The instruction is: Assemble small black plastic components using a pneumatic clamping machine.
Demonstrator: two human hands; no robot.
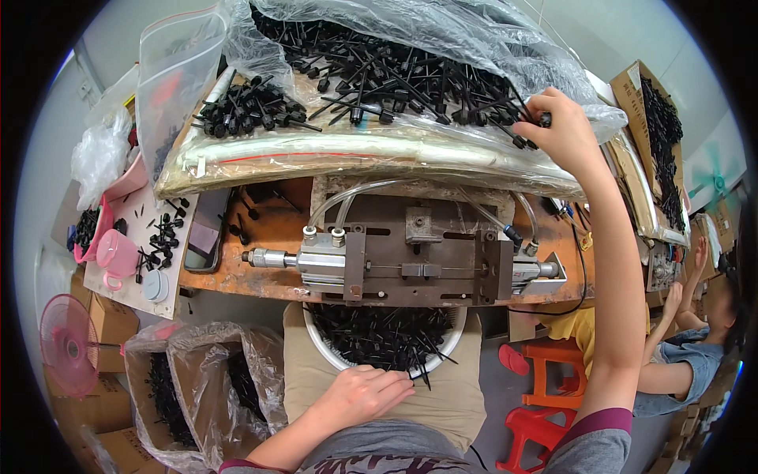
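Note:
My right hand reaches to the far right edge of a heap of black stemmed plastic parts. Its fingers are closed around a black stemmed part; whether more than one is held is hidden. On my lap, a round white bowl is full of similar black parts. My left hand lies over the bowl's near rim, fingers together and curled onto it. Between heap and bowl stands a metal clamping fixture with a cylinder at each side.
Clear plastic sheeting drapes over the heap. Clear hoses arch above the fixture. Lined cartons stand low left, beside a pink fan. Red stools and a co-worker are to the right.

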